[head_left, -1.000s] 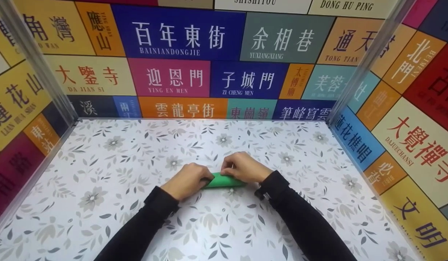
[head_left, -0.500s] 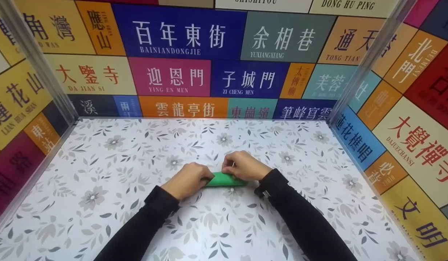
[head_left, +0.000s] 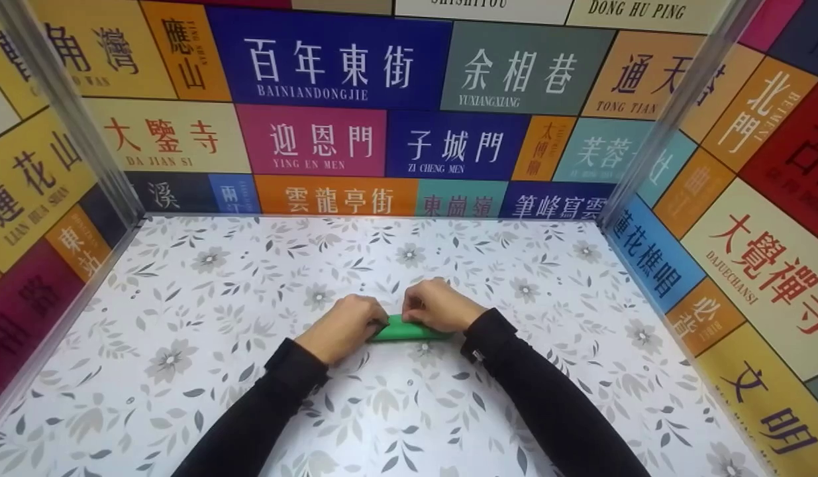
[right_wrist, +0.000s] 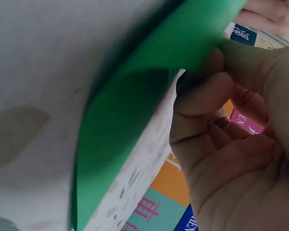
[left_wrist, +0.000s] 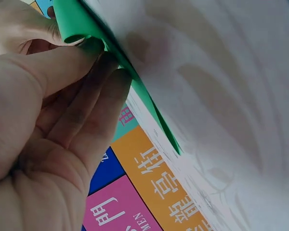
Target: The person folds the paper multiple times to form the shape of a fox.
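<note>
A sheet of green paper [head_left: 414, 329], curled over on itself into a narrow strip, lies on the table before me in the head view. My left hand [head_left: 342, 328] pinches its left end between thumb and fingertips. Over the right part, my right hand [head_left: 442, 306] pinches the upper edge with thumb and curled index finger. Seen from the left wrist, the paper's edge [left_wrist: 77, 21] bends round under the thumb tip. From the right wrist, an open curl of the green paper [right_wrist: 115, 144] shows, its flap bulging off the table. The inside of the roll is mostly hidden.
The table [head_left: 216, 397] has a white cover with grey flowers and leaves. Colourful panels with Chinese lettering [head_left: 329, 59] wall in the back and both sides. Clear strips [head_left: 680, 99] run up the corners. Black sleeves [head_left: 250, 411] cover both forearms.
My right hand has shifted slightly left along the paper, closer to my left hand. The left hand stays almost in place, and the green strip looks slightly narrower.
</note>
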`<move>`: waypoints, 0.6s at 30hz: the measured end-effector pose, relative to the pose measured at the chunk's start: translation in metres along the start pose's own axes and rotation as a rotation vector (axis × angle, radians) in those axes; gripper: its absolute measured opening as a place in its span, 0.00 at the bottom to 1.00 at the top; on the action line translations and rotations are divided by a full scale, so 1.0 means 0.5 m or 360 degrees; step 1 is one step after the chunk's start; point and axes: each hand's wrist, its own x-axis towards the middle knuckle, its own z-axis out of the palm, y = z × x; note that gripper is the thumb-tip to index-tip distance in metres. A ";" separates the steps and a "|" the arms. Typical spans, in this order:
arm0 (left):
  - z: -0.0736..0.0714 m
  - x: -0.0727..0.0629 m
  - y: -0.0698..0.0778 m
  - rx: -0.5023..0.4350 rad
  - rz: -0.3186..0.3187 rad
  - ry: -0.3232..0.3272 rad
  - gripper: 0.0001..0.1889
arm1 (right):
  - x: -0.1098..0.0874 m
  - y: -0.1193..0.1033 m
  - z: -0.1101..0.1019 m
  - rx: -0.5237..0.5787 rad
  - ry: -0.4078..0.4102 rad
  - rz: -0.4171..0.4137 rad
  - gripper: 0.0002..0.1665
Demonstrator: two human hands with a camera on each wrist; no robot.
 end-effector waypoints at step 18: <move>0.007 0.001 0.006 -0.0084 0.0062 -0.0014 0.06 | 0.005 0.015 0.017 -0.0042 0.0063 -0.0033 0.05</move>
